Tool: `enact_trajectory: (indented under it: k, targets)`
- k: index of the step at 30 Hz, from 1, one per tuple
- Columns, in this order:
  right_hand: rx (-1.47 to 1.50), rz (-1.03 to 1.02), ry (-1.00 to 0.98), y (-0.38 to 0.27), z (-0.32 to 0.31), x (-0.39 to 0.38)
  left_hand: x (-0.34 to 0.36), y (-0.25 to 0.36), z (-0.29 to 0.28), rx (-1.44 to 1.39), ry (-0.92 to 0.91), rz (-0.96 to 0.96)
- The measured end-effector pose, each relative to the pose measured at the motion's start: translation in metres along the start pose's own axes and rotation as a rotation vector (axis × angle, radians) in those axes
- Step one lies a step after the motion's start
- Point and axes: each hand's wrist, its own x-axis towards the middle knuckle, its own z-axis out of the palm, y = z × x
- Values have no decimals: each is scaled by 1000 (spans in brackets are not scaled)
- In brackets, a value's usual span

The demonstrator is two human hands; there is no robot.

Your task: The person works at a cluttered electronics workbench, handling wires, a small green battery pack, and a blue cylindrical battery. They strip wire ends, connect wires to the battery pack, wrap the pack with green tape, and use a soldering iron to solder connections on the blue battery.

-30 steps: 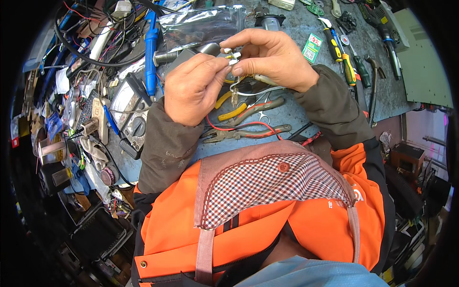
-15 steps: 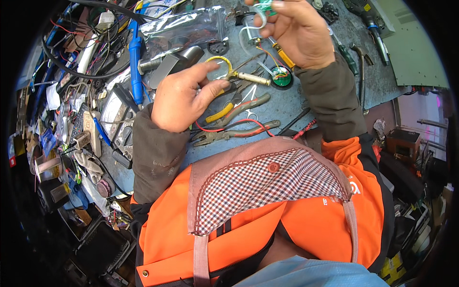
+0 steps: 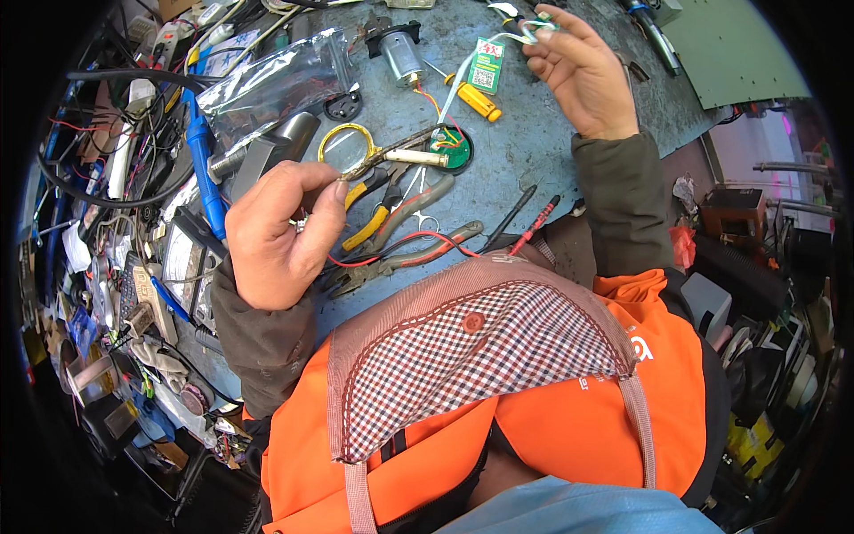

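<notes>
My left hand (image 3: 283, 233) is closed, thumb and forefinger pinching the end of dark, slim tweezers (image 3: 402, 145). They slant over a gold-rimmed magnifying glass (image 3: 324, 142) toward a round green circuit board (image 3: 460, 157) in a black housing. At the upper right, my right hand (image 3: 587, 78) pinches a small green circuit board (image 3: 542, 20), partly covered by the fingers. A pale flat cable (image 3: 460, 75) runs from it down to the round board. Thin red and yellow wires link that round board to a silver motor (image 3: 401, 59).
Near the magnifying glass lie yellow-handled pliers (image 3: 365, 230) and red-and-grey pliers (image 3: 436, 249). A yellow screwdriver (image 3: 479, 101) rests below a green-and-white labelled block (image 3: 486, 66). Red and black test probes (image 3: 535, 224) lie at the front edge. Tangled cables and a blue tool crowd the left.
My left hand has closed on the tweezers, having been open above the pliers. My right hand still holds the small board. The view has shifted, uncovering the motor and the labelled block.
</notes>
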Motion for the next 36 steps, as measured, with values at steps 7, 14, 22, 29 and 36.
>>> enact_trajectory:
  k: [7,14,22,29,36]
  targets:
    - [-252,-3,-120,16,64,-34,0,-4,5,-123,-68,31]
    - [-828,-98,-415,17,47,-31,-2,-4,23,-228,141,-131]
    - [-1622,-671,-234,53,75,-63,36,0,25,-386,139,-292]
    - [-1254,-345,-369,36,61,-61,66,-36,38,-317,206,-288]
    - [-954,-349,-528,18,23,-60,75,-34,47,-487,368,-300]
